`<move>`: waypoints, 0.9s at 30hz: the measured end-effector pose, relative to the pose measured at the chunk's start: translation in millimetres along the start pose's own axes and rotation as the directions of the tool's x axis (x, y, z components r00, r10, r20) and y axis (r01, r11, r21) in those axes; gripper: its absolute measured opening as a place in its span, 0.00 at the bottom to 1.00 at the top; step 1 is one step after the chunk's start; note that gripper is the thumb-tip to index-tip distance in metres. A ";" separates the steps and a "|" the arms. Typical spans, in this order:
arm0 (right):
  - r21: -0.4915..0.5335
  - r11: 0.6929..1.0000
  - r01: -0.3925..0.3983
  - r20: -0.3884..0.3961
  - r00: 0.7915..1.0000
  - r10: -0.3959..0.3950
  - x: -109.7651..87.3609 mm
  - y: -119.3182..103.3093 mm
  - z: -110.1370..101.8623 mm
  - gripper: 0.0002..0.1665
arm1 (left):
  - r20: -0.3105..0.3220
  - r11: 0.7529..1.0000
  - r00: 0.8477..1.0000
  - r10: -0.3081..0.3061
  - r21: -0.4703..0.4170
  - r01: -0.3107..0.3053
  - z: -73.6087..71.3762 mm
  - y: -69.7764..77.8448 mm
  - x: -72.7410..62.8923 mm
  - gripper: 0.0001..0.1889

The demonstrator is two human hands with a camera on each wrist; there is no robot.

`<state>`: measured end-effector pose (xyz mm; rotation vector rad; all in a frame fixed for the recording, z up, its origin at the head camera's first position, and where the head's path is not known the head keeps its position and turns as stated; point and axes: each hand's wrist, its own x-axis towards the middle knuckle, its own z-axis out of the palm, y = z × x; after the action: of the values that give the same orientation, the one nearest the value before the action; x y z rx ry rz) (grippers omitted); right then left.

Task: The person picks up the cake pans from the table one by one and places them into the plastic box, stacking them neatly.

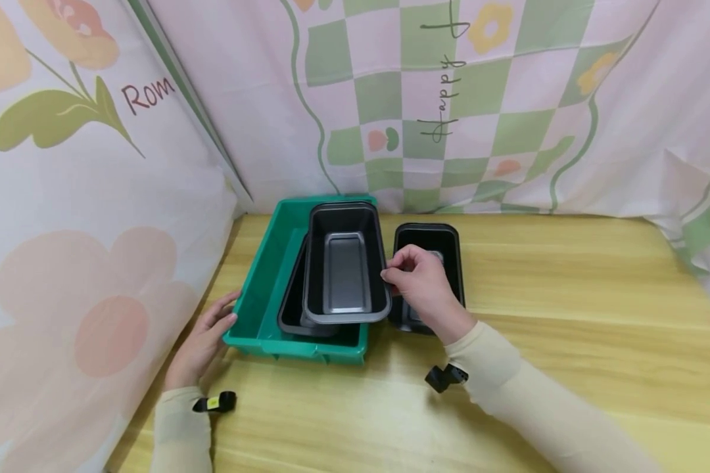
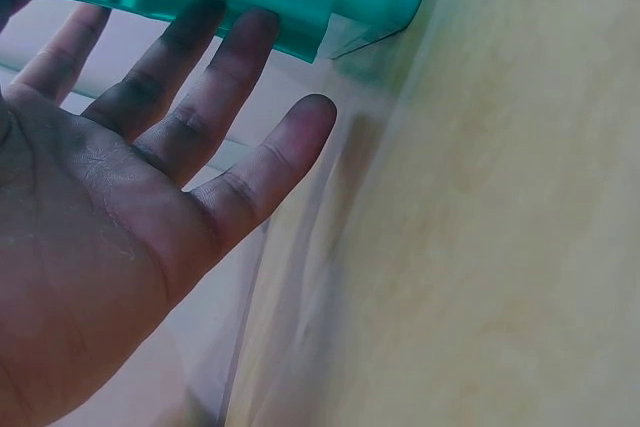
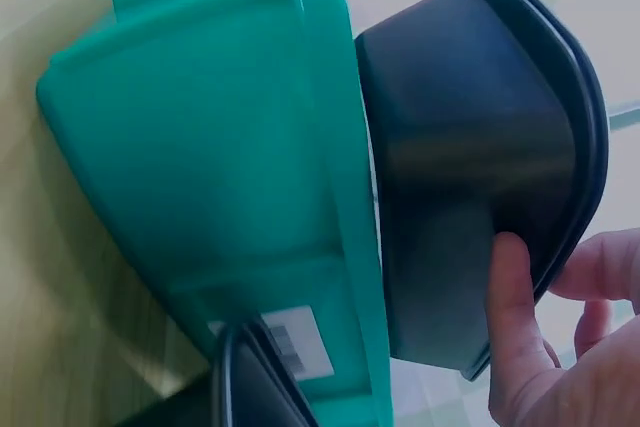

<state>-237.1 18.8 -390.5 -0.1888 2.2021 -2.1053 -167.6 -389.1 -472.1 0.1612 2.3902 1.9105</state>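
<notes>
My right hand (image 1: 423, 286) pinches the right rim of a dark loaf pan (image 1: 347, 272), thumb on one side and fingers on the other. In the right wrist view this loaf pan (image 3: 470, 167) stands above the rim of a green plastic bin (image 3: 220, 147). A second dark loaf pan (image 1: 290, 309) lies in the bin, mostly hidden under the held one. My left hand (image 1: 198, 345) is at the bin's left side. Its fingers (image 2: 205, 97), extended and spread in the left wrist view, touch the bin's rim from outside.
A third dark loaf pan (image 1: 417, 236) stands on the wooden table (image 1: 568, 289) right of the bin, partly covered by my right hand. Printed cloth (image 1: 402, 98) hangs behind the table, and more cloth (image 1: 112, 263) closes off the left side. A label (image 3: 300, 342) sticks to the bin's side.
</notes>
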 end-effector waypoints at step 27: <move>-0.013 0.993 -0.115 0.016 0.993 0.116 22.0 12.0 50.3 0.06 | 0.010 1.000 1.000 0.000 0.017 0.000 -0.4 1.4 -1.2 0.26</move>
<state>-251.6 -33.7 -404.3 -0.0773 2.1614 -2.0231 -166.4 -389.3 -470.7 0.1715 2.4001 1.8855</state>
